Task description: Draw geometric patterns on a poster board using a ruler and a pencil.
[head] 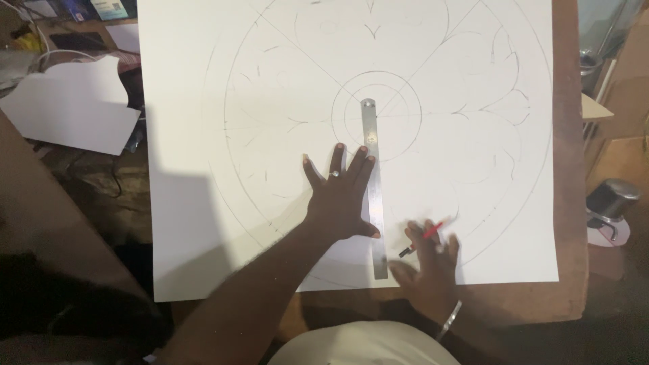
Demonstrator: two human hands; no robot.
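Fingers on my left hand [341,199] are spread flat, pinning the steel ruler [374,186] down on the big white drawing sheet [196,169], thumb touching the ruler's edge. Right hand [429,260] is curled around a red pencil [426,236] just to the right of the ruler's lower end, a bit blurry. Ruler runs from the pencilled center circles [376,111] down toward the sheet's bottom edge.
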